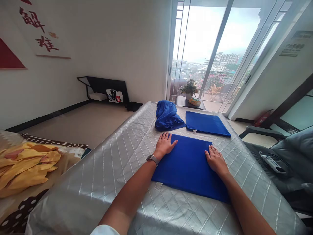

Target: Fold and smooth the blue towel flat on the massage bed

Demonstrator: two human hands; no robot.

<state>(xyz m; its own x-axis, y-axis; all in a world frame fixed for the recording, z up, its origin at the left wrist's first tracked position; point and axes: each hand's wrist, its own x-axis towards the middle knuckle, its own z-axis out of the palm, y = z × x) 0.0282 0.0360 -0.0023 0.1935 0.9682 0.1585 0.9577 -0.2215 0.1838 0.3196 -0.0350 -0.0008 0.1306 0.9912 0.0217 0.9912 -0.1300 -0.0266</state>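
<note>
A flat blue cloth cover [188, 166], rectangular and with a small white tag at its near left corner, lies on a silver quilted table cover [107, 169]. My left hand [165, 144] rests flat on its far left corner, fingers extended. On the right edge lies my right hand [216, 159], its fingers stretched out too. Neither hand grips anything. Beyond them is a second flat blue cloth cover [207, 123], also tagged. To its left sits a crumpled heap of blue cloth [168, 116].
Yellow cloth [29, 166] lies on a bed at the left. A dark armchair [293, 153] with a remote-like device [272, 163] stands at the right. Behind the table, a small black table [189, 103] bears a potted plant [189, 88]. A black bench [107, 86] is by the wall.
</note>
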